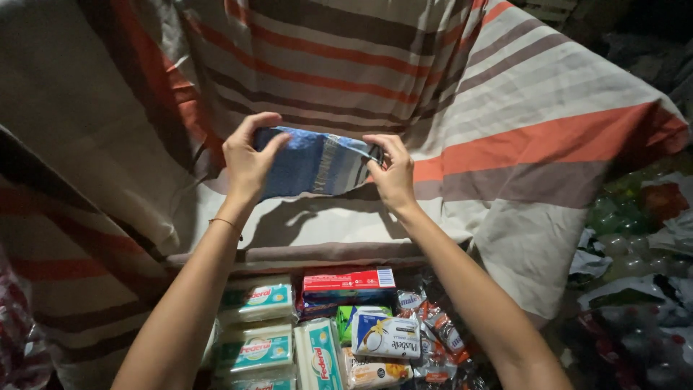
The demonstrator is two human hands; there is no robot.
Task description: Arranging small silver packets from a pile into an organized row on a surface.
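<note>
A blue packet (314, 162) with pale stripes is held up between both hands, above a striped cloth (505, 123). My left hand (247, 160) grips its left end, fingers curled over the top edge. My right hand (392, 171) pinches its right end. Both forearms reach up from the bottom of the view. The packet's lower edge is partly hidden behind my left hand.
Below the hands lie packed goods: white and teal soap bars (258, 302), a red and blue carton (348, 282), a white sachet (386, 336) and small foil packs (440, 336). Crumpled plastic bags (635, 238) fill the dim right side.
</note>
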